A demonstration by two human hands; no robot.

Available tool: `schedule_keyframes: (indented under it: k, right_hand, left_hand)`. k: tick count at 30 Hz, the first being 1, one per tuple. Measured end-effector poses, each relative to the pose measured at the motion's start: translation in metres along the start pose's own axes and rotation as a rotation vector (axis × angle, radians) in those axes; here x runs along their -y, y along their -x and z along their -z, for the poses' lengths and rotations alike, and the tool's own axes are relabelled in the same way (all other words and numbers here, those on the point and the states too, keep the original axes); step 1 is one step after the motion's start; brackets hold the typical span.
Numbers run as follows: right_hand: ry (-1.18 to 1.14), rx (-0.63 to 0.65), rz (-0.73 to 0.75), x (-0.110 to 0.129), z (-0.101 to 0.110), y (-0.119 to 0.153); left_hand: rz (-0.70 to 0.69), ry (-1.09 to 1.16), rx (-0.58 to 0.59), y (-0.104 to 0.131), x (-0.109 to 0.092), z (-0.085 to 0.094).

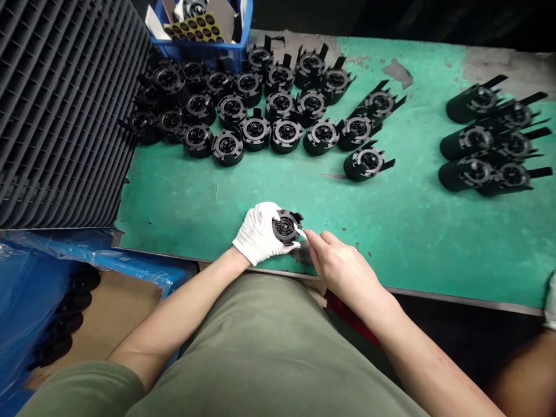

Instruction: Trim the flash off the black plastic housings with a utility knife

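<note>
Near the front edge of the green table, my left hand in a white glove is wrapped round a black round part, its ringed face turned up. My bare right hand pinches a small white tool, whose end touches the right side of that part. The tool's tip is too small to make out. Beyond my hands, several similar black parts stand grouped with their faces up. One black part with tabs stands at the right of this group.
Several black cylinders stand at the right. A blue bin with yellow stickers is at the back left, beside stacked black trays. Below left, a plastic-lined blue box holds black parts. Another person's gloved hand shows at the right edge.
</note>
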State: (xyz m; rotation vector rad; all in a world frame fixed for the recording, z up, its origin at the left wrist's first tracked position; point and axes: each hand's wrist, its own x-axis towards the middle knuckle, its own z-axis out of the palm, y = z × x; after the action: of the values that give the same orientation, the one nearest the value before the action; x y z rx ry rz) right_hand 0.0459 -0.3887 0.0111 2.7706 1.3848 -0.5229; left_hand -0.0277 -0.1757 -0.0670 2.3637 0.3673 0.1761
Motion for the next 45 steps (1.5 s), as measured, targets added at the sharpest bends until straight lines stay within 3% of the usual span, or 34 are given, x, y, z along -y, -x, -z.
schedule_keyframes:
  k: [9,15,18,23,26,31,34,38,45]
  right_hand:
    - [-0.052,-0.249,0.162,-0.038,-0.008,0.01]
    - [-0.144,-0.298,0.208,-0.059,-0.014,-0.001]
    - [-0.28,-0.268,0.201,-0.071,-0.015,-0.01]
    - [-0.279,-0.143,0.271,-0.084,-0.009,-0.027]
    - [-0.198,-0.107,0.341,-0.083,-0.002,-0.037]
    - [0.034,-0.08,0.458,-0.089,0.011,-0.057]
    - [0.068,-0.066,0.513,-0.093,0.014,-0.062]
    - [0.105,-0.081,0.494,-0.088,0.01,-0.052]
    - [0.094,-0.096,0.477,-0.084,0.003,-0.041]
  left_hand:
    - [-0.106,0.037,0.022,0.001,0.008,0.002]
    - [-0.138,0.03,0.101,0.0,0.008,0.006]
    - [-0.156,0.072,0.22,-0.004,0.011,0.016]
    - [-0.224,0.12,0.428,-0.014,0.017,0.041]
    - [-0.261,0.111,0.447,-0.014,0.018,0.047]
    - [-0.278,0.144,0.367,-0.016,0.016,0.035]
    - [-0.299,0.166,0.417,-0.025,0.014,0.028]
    - [-0.312,0.173,0.518,-0.034,0.011,0.028]
    - [-0.336,0.189,0.485,-0.035,0.011,0.02]
